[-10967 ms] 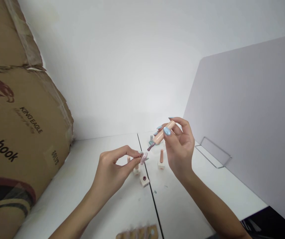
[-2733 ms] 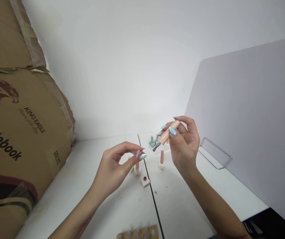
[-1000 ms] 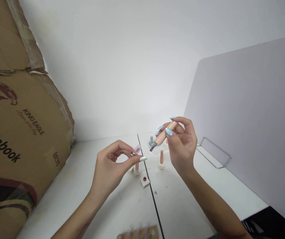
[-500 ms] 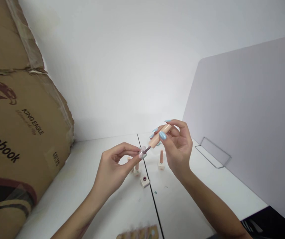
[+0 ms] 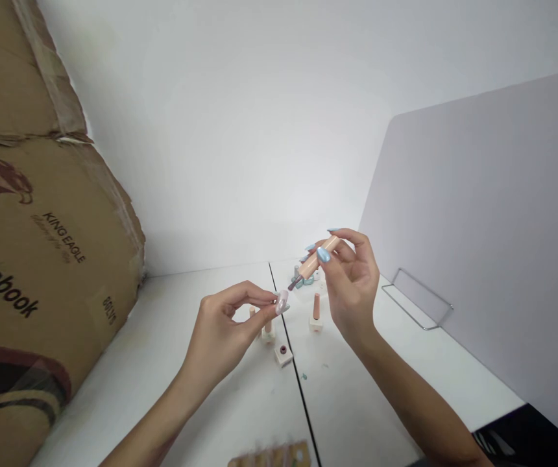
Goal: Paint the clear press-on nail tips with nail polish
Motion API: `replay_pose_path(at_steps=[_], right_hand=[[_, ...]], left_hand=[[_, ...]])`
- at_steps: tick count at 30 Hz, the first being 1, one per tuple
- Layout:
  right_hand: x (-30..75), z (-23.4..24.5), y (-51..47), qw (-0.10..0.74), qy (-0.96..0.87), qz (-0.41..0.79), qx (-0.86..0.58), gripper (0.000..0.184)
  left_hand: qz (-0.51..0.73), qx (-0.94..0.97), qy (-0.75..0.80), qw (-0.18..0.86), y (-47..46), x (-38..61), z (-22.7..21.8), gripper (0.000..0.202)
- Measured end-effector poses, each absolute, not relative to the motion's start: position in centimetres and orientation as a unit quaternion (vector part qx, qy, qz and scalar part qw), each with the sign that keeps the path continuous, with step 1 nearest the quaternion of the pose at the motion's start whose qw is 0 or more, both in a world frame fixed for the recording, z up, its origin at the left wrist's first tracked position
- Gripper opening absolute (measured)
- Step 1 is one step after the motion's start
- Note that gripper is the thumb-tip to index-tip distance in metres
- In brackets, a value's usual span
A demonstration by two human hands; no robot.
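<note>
Between the thumb and fingers of my left hand [image 5: 235, 321] is a clear, pinkish false nail tip [image 5: 282, 301]. My right hand [image 5: 350, 279] pinches the peach cap of a nail polish brush [image 5: 318, 258], slanted down to the left. Its dark bristles sit just above and right of the nail tip, apart from it. Below my hands stands an uncapped white polish bottle [image 5: 283, 355] with a dark neck. A capped bottle with a pink cap [image 5: 316, 312] stands to its upper right. Another capped bottle [image 5: 268, 332] is partly hidden behind my left hand.
A large cardboard box [image 5: 55, 259] rises on the left, and a grey panel [image 5: 483, 227] stands on the right with a wire stand [image 5: 418, 299] at its foot. Teal items [image 5: 303, 281] lie behind my hands. A brown holder [image 5: 279, 455] is at the near edge.
My right hand has moved slightly up and to the right, lifting the brush off the nail tip. The left hand has barely moved.
</note>
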State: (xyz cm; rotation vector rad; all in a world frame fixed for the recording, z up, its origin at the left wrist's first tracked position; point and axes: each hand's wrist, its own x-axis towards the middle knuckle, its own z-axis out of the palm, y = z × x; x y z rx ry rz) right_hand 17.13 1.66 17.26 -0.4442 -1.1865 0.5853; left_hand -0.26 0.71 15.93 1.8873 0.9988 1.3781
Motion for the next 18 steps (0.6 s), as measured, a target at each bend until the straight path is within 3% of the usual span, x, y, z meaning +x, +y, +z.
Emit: replay_pose_path(at_steps=[5,12,18], right_hand=[[16.6,17.1,1.1,0.737,-0.588,0.283,-0.173,0.024],[17.7,17.3,2.3,0.782,-0.519,0.261,-0.227,0.023],[17.1,16.8,1.4,0.749,-0.580,0.278,-0.161,0.024]], left_hand=[[0.519,0.711,0.374,0.292,0.7,0.0,16.2,0.006],[0.510,0.709,0.387,0.295,0.7,-0.4,15.7,0.006],[0.520,0.682,0.364,0.364,0.7,-0.2,16.3,0.009]])
